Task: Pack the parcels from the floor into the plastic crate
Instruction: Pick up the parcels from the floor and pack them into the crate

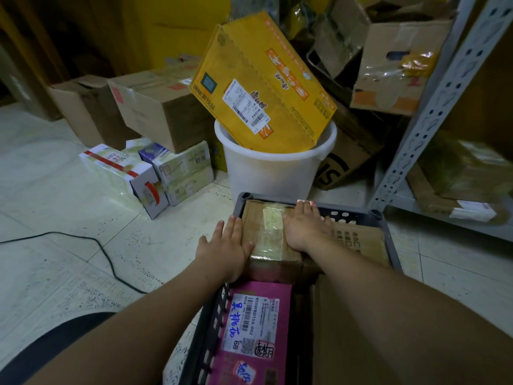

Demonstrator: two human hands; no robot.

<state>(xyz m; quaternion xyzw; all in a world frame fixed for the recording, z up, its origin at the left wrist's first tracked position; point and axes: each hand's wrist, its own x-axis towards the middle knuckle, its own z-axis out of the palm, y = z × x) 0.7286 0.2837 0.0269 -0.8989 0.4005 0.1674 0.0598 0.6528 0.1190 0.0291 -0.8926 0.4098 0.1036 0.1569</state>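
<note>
- Because it looks to be getting seated in the far left corner of the plastic crate (pixel 388 240), the taped brown parcel (pixel 270 240) is pressed between both hands; the left grip (pixel 224 245) lies flat, fingers spread, on its left side; the right grip (pixel 304 229) lies flat along its top right edge.
- Its long axis seems, through the wide lens, to run away from the person along the crate's left wall; the tape seam faces up.
- A pink parcel (pixel 249 329) lies just nearer; a cardboard box (pixel 358 240) sits to the right; more boxes (pixel 125 173) stand on the floor.
</note>
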